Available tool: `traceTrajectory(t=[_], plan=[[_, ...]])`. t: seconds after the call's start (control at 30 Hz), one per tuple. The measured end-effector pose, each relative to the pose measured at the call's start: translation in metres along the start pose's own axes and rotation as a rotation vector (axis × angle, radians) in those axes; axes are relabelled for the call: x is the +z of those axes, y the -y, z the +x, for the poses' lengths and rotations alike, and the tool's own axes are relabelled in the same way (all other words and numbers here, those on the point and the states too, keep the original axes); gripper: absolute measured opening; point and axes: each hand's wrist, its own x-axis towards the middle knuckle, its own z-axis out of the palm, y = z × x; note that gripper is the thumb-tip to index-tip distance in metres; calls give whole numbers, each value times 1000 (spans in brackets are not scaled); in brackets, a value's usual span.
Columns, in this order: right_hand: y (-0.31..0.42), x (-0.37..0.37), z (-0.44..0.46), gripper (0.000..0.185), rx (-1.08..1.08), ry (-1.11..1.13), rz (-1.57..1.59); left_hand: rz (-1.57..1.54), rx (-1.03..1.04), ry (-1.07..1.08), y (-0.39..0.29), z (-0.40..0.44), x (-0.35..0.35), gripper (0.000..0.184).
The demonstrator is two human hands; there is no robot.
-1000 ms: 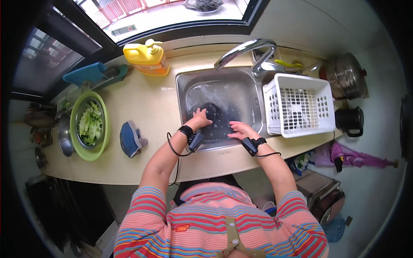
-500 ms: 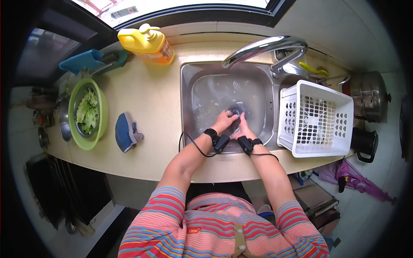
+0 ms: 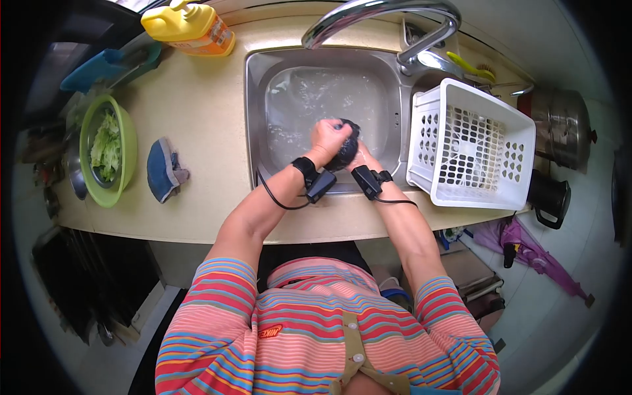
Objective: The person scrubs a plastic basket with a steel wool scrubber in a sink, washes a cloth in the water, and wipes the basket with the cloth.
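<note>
Dark cloth (image 3: 345, 157), held between two hands at or just above the water (image 3: 296, 99) in the sink (image 3: 253, 118). The left hand (image 3: 330, 137) curls its fingers over the cloth; the right hand (image 3: 361, 158) lies against it, fingers too hidden to tell. An even squeeze, low over the basin, should limit splashing. Around: pale counter (image 3: 210, 125), tap (image 3: 428, 60), white basket (image 3: 480, 199).

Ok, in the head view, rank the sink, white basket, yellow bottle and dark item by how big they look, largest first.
1. Sink
2. White basket
3. Yellow bottle
4. Dark item, partly hidden by the left hand
</note>
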Motion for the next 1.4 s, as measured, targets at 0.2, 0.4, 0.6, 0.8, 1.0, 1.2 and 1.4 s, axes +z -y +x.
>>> traceTrajectory(t=[0.2,0.4,0.6,0.8,1.0,1.2,1.4], plan=[[-10,17,-18,19,-12,-113,-219,709,-2,31,38,28,-23,34],[8,-29,-11,59,-435,-696,-701,864,-158,305,72,72,-69,31],[16,18,-47,69,-76,-576,-309,619,-355,-346,58,54,-31,52],[-5,7,3,77,172,-208,-179,451,-95,277,53,30,5,34],[2,-23,28,56,62,-86,-56,-265,-31,375,12,1,5,21],[5,-21,23,28,-1,-21,-116,-422,-31,289,-12,-11,2,30],[-7,-2,4,20,-173,-138,-214,-286,37,76,11,13,4,25]])
